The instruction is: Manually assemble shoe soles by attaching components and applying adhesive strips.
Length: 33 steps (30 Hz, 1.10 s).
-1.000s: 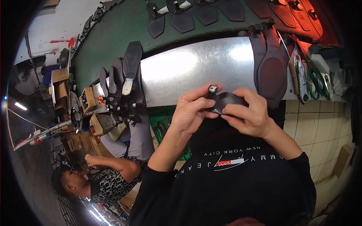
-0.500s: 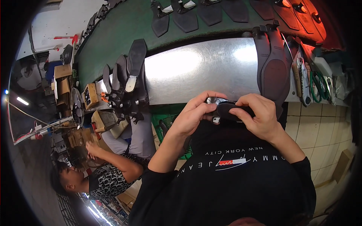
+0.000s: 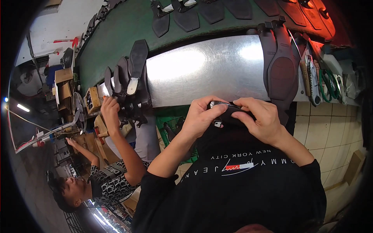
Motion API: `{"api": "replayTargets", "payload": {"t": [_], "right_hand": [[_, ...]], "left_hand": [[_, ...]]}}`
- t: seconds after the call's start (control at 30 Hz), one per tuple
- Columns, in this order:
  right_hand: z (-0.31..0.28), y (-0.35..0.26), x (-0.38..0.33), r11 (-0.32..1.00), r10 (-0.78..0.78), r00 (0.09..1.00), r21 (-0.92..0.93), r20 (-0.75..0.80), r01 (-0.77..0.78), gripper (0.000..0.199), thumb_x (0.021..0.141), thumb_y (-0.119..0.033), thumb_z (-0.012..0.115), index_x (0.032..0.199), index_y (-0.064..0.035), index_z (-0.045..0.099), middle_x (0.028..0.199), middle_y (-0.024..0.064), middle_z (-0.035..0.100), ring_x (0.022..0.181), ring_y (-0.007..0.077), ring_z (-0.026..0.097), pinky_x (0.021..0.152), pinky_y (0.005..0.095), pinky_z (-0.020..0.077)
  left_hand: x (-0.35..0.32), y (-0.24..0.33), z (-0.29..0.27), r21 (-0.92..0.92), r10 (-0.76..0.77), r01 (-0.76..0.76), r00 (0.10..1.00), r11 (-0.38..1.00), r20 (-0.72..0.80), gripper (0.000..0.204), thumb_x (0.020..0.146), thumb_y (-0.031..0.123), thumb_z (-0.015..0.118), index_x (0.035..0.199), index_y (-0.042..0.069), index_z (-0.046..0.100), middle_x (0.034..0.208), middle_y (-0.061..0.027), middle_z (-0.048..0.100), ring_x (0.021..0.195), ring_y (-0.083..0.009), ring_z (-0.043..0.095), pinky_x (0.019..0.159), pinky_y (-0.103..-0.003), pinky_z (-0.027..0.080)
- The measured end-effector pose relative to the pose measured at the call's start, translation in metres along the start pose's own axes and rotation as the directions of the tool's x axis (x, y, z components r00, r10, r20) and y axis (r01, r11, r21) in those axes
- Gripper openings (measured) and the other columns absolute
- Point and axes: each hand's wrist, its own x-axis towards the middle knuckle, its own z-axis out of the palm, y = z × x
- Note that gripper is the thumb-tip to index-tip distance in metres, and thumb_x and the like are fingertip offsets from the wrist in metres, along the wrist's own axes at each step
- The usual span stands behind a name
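Both my hands have drifted slightly left and lower over the last second, keeping the small dark glossy shoe piece (image 3: 227,106) pinched between them just in front of the near edge of the shiny sheet-metal bench top (image 3: 202,70). My left hand (image 3: 202,118) has its fingers curled shut on the piece's left end, and my right hand (image 3: 262,118) clamps the right end from above. Black shoes with brown soles (image 3: 281,72) lie on that metal sheet's right side, black shoe uppers (image 3: 132,77) stand at its left end, where a co-worker's hand (image 3: 109,108) reaches up.
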Motion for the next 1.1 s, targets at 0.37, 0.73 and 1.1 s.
{"api": "replayTargets", "payload": {"t": [0.37, 0.73, 1.1], "right_hand": [[-0.02, 0.0, 0.016, 0.7, 0.364, 0.839, 0.476, 0.405, -0.533, 0.01, 0.081, -0.007, 0.071, 0.077, -0.0002, 0.065, 0.068, 0.0012, 0.063, 0.064, 0.0039, 0.055, 0.057, 0.0212, 0.0426], [-0.108, 0.044, 0.057, 0.971, 0.069, 0.896, -0.178, -0.438, -0.162, 0.012, 0.085, -0.013, 0.064, 0.09, -0.0023, 0.067, 0.087, 0.0137, 0.065, 0.076, 0.0263, 0.063, 0.068, 0.0321, 0.0485], [-0.136, 0.098, 0.035, 0.675, -0.055, 0.91, -0.687, -0.41, -0.269, 0.027, 0.085, -0.009, 0.057, 0.112, -0.0077, 0.063, 0.076, 0.0062, 0.061, 0.07, 0.0245, 0.061, 0.067, 0.0361, 0.049]], "left_hand": [[-0.022, 0.026, 0.014, 0.386, 0.276, -0.269, 0.96, 0.883, 0.039, 0.013, 0.084, 0.01, 0.069, 0.093, 0.0, 0.068, 0.073, -0.0017, 0.064, 0.066, -0.0061, 0.057, 0.059, -0.021, 0.044], [-0.04, 0.014, -0.057, -0.228, 0.456, -0.479, 0.878, 0.848, -0.149, 0.019, 0.084, 0.01, 0.064, 0.099, -0.002, 0.062, 0.084, -0.0122, 0.067, 0.065, -0.0164, 0.066, 0.057, -0.025, 0.053], [0.042, -0.036, -0.032, -0.875, 0.137, -0.142, 0.987, 0.463, -0.088, 0.037, 0.095, 0.021, 0.055, 0.127, 0.003, 0.048, 0.129, -0.0165, 0.052, 0.12, -0.0326, 0.053, 0.082, -0.032, 0.057]]}}
